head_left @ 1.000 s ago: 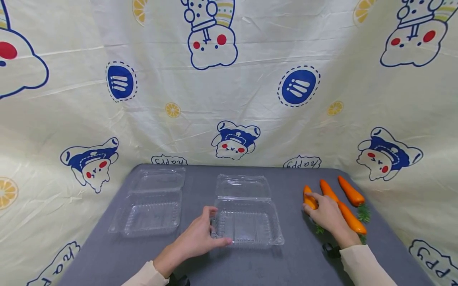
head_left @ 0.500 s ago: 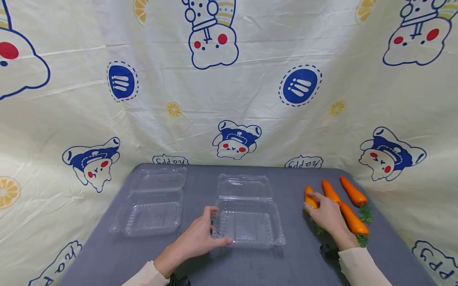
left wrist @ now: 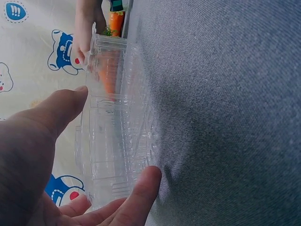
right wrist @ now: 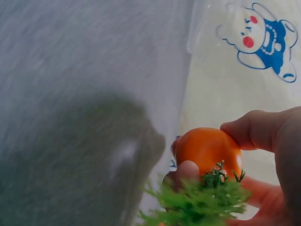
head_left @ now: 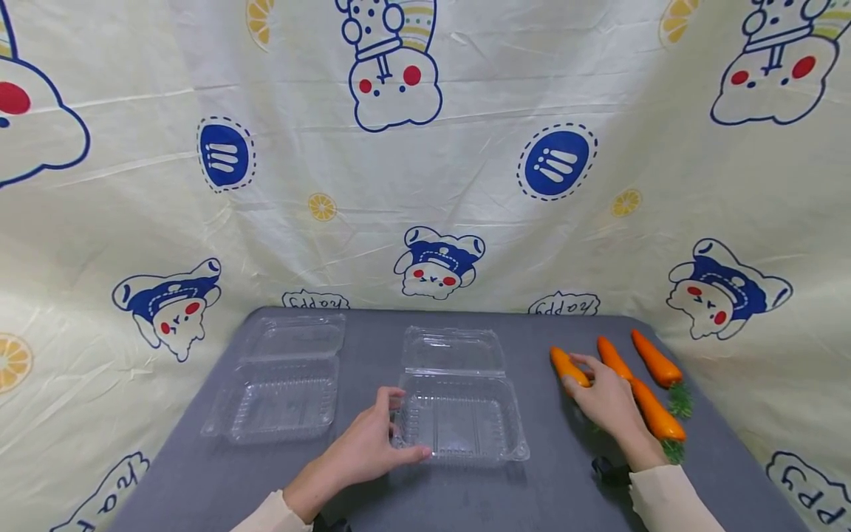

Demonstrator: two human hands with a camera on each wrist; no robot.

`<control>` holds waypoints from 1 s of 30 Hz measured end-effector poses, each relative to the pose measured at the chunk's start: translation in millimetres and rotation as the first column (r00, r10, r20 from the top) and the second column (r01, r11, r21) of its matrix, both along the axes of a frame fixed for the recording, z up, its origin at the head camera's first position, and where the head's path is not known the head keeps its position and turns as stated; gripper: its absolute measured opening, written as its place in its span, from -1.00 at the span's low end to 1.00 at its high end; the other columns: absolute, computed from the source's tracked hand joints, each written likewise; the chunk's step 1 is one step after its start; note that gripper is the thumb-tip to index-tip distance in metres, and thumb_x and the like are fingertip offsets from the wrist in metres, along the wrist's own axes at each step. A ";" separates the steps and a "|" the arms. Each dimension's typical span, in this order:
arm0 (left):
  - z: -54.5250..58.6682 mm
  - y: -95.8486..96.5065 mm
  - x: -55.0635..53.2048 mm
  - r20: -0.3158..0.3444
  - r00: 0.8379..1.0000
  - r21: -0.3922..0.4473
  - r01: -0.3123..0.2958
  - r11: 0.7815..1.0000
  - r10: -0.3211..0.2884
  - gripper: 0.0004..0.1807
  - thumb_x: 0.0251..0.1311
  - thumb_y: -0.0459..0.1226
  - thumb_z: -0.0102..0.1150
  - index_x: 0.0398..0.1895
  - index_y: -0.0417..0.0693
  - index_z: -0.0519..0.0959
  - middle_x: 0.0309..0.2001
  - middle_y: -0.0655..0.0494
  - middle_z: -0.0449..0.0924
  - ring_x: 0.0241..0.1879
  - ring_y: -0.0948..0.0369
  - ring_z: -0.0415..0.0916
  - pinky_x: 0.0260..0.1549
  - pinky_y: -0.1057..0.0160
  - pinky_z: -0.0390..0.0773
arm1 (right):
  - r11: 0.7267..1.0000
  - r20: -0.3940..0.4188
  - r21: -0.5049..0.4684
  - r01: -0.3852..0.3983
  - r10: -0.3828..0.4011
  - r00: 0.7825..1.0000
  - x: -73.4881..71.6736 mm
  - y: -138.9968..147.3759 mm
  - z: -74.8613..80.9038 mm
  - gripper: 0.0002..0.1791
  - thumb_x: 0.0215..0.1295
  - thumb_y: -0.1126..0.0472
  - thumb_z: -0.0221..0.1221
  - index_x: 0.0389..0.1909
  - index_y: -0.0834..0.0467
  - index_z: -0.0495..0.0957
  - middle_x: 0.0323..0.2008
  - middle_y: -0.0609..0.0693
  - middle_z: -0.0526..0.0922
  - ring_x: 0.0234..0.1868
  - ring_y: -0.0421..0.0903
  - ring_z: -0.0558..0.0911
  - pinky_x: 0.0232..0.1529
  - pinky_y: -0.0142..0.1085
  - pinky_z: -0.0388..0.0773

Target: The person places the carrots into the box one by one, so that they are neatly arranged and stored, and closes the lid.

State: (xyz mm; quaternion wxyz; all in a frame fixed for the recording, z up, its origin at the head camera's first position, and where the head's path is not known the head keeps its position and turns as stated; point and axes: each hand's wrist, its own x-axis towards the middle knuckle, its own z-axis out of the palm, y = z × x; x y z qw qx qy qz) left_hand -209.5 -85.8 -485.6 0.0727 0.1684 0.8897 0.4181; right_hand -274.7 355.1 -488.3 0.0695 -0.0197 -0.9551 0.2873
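Note:
In the head view my right hand (head_left: pixel 608 399) holds an orange carrot (head_left: pixel 565 362) between thumb and fingers at the right of the table. Its rounded end and green leafy top (right wrist: pixel 202 200) face the right wrist camera, with a shadow on the table beside it. My left hand (head_left: pixel 366 443) grips the near left corner of a clear plastic clamshell container (head_left: pixel 459 425), thumb by the front rim and fingers bent along the left side. That container rests on the table with its lid (head_left: pixel 453 349) folded back, and its base holds nothing.
Another clear clamshell container (head_left: pixel 286 399) lies open at the left. Right of my right hand lie three more carrots: one at the far right (head_left: pixel 654 356), one further back (head_left: pixel 613 355) and one nearer (head_left: pixel 654 410). A patterned curtain (head_left: pixel 479 222) surrounds the grey table (head_left: pixel 439 502).
The carrot in my right hand has come up and its tip has swung left, away from the other carrots. My left hand and the container have stayed in place.

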 end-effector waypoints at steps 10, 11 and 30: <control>-3.7 0.4 2.2 0.016 1.000 0.031 -0.004 1.000 0.003 0.12 0.29 0.10 0.74 0.69 -0.15 0.25 0.59 -0.35 0.57 0.21 -0.07 0.85 0.12 -0.19 0.80 | 0.993 0.027 -0.114 -0.041 0.044 0.999 4.9 -24.7 18.7 -0.27 0.78 0.04 0.22 0.75 0.34 0.35 0.43 0.55 0.66 0.06 0.22 0.89 -0.11 -0.05 0.88; -3.5 0.3 2.1 0.019 1.000 0.032 -0.004 0.999 0.003 0.12 0.29 0.08 0.74 0.69 -0.15 0.25 0.59 -0.35 0.57 0.21 -0.08 0.84 0.11 -0.20 0.80 | 0.990 0.030 -0.132 -0.042 0.047 0.998 5.8 -27.2 19.5 -0.27 0.78 0.04 0.22 0.75 0.33 0.35 0.43 0.55 0.66 0.01 0.16 0.90 -0.15 -0.11 0.88; -0.7 0.4 2.1 0.022 1.000 0.017 -0.003 1.000 0.003 0.13 0.26 0.08 0.76 0.68 -0.14 0.25 0.57 -0.32 0.60 0.19 -0.04 0.84 0.08 -0.16 0.79 | 0.972 0.002 -0.214 -0.097 0.099 0.995 11.1 -56.3 45.8 -0.22 0.69 0.06 0.26 0.76 0.30 0.34 0.41 0.40 0.59 -0.07 -0.01 0.85 -0.22 -0.23 0.76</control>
